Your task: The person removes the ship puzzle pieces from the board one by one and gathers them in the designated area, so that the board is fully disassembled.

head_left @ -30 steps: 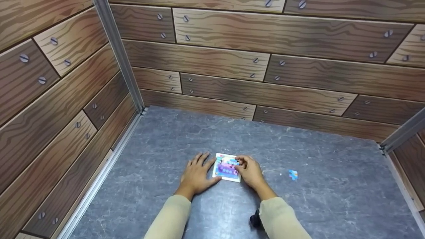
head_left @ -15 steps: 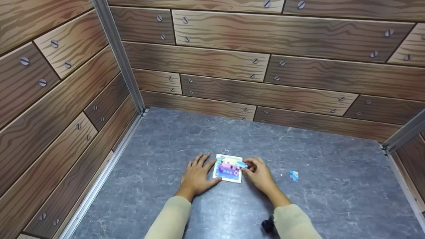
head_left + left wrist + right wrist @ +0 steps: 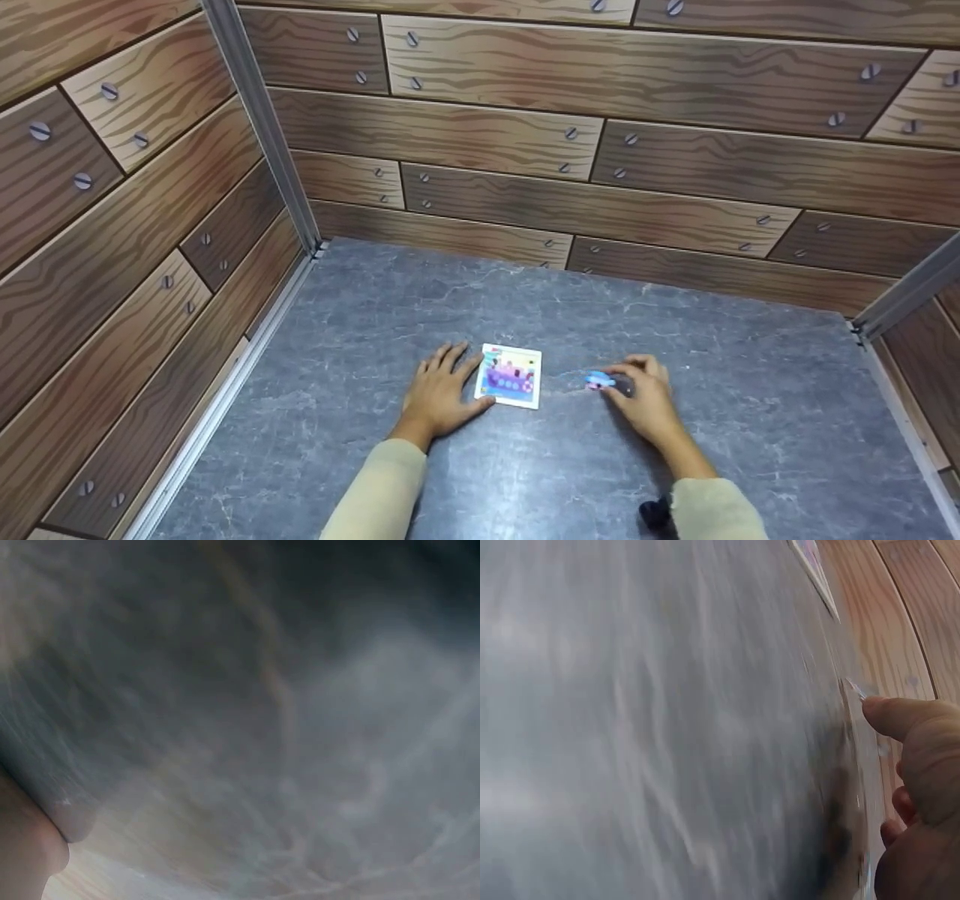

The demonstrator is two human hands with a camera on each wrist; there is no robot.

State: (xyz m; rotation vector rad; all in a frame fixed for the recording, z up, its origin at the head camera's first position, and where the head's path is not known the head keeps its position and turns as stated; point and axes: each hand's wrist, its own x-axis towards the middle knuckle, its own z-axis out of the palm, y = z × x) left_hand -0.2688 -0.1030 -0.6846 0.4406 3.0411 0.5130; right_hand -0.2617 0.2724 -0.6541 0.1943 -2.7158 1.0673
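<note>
Right hand (image 3: pixel 645 395) pinches a small, thin blue-and-pink piece (image 3: pixel 598 380) while I see the left hand (image 3: pixel 441 393) spread, touching a white-bordered, rectangular, purple-and-blue picture board (image 3: pixel 510 377).

Hands (image 3: pixel 439 394) (image 3: pixel 648 401), two; sleeves (image 3: pixel 379 491) (image 3: pixel 718 511), two; picture board (image 3: pixel 508 376), one; puzzle piece (image 3: pixel 598 380), one clearly visible; tabletop (image 3: pixel 480 300), one.

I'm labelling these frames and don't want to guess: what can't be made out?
Head view: the design on the held piece, blurred and partly covered by the right hand.
Head view: what the black object is; the right sleeve partly hides it.
Head view: fine details on the picture board, too small.
Left wrist view: most of the left hand, cut off by the left edge.
</note>
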